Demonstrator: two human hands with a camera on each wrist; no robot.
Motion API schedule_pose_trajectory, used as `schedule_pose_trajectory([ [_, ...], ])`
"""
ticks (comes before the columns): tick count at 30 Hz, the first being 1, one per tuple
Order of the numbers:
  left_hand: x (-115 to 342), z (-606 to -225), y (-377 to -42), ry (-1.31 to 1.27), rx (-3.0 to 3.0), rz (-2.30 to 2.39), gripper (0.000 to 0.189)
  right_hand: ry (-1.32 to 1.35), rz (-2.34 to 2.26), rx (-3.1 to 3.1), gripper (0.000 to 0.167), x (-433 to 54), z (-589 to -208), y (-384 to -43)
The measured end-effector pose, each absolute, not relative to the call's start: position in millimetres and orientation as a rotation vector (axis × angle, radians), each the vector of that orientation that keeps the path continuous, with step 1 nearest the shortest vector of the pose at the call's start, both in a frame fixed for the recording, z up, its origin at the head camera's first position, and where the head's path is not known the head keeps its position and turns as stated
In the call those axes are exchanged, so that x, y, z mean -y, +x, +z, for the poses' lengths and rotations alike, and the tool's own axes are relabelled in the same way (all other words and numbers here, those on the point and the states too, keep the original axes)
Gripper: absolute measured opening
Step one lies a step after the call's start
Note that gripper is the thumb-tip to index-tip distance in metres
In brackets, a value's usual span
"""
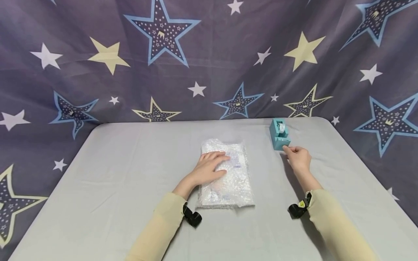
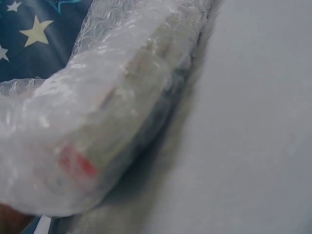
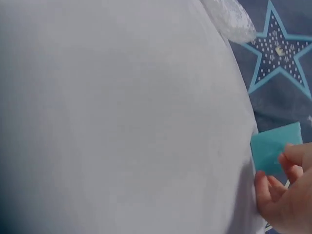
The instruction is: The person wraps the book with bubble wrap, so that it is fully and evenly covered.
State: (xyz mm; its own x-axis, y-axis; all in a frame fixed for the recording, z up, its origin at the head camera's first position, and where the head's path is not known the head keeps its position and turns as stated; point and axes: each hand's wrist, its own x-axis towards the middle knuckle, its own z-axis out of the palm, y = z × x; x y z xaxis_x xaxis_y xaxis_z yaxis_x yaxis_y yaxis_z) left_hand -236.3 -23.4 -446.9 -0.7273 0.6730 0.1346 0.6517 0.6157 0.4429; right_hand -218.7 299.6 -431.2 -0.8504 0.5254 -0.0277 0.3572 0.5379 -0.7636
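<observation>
A flat item in clear bubble wrap (image 1: 236,185) lies at mid-table, with bluish printing faintly showing through. My left hand (image 1: 209,168) rests on its upper left part, fingers spread and fairly straight. In the left wrist view the wrapped package (image 2: 97,117) fills the left side, and a red patch shows through. A teal tape dispenser (image 1: 277,139) with a white roll stands towards the back right. At its front end my right hand (image 1: 298,157) has thumb and fingers curled together, pinching at the tape's end; the clear tape itself is hard to make out. The right wrist view shows the dispenser's front (image 3: 273,146) against the fingertips.
A pale grey cloth covers the table (image 1: 130,166). Directly behind its back edge hangs a dark curtain (image 1: 209,54) with stars. Black wrist cameras sit on both forearms, the left one (image 1: 192,217) close to the package's lower left corner.
</observation>
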Motion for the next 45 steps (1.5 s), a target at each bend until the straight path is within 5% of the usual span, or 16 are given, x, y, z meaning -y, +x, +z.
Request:
schedule_pose_trajectory([
  [13,23,-447,-238,1.149,-2.779,0.744,0.049,-0.518,1.261,2.631,0.046,-278,-418,-201],
  [34,23,-447,-237,1.147,-2.781,0.744,0.049,-0.078,1.417,2.720,0.019,-229,-415,-203],
  [45,23,-449,-238,1.150,-2.787,0.752,0.048,0.081,1.633,2.695,0.019,-204,-409,-202],
])
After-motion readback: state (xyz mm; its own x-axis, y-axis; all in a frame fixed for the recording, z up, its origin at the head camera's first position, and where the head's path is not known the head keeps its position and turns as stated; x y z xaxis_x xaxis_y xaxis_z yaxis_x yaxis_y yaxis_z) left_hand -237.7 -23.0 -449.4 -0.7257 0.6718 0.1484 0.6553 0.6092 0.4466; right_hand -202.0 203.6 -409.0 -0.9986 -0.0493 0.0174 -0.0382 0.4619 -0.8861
